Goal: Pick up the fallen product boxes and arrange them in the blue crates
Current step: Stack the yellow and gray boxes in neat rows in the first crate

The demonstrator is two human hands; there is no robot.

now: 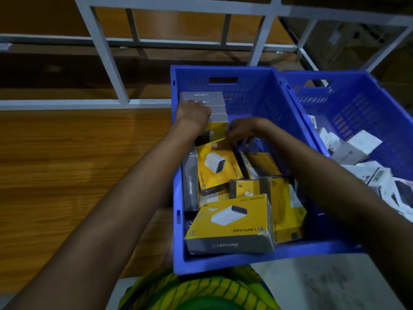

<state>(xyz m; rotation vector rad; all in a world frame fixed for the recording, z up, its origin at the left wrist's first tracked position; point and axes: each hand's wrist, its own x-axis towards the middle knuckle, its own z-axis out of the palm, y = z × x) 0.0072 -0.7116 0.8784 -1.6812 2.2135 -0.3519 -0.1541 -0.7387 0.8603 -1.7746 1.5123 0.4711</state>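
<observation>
A blue crate (245, 260) in front of me holds several yellow and grey Lapcare charger boxes. A neat row of upright boxes (207, 101) stands in its far left corner. My left hand (193, 114) rests on that row, fingers curled over the box tops. My right hand (240, 133) reaches in beside it, its fingers touching the top edge of a tilted yellow box (218, 168). More boxes lie jumbled in the near half, with a large yellow one (230, 222) at the front. A second blue crate (357, 101) on the right holds white boxes (355, 148).
A wooden shelf surface (78, 175) stretches to the left of the crates. White metal rack frames (107, 59) stand behind. A pale floor patch (324, 285) shows at the lower right, and my yellow-green clothing (201, 291) fills the bottom edge.
</observation>
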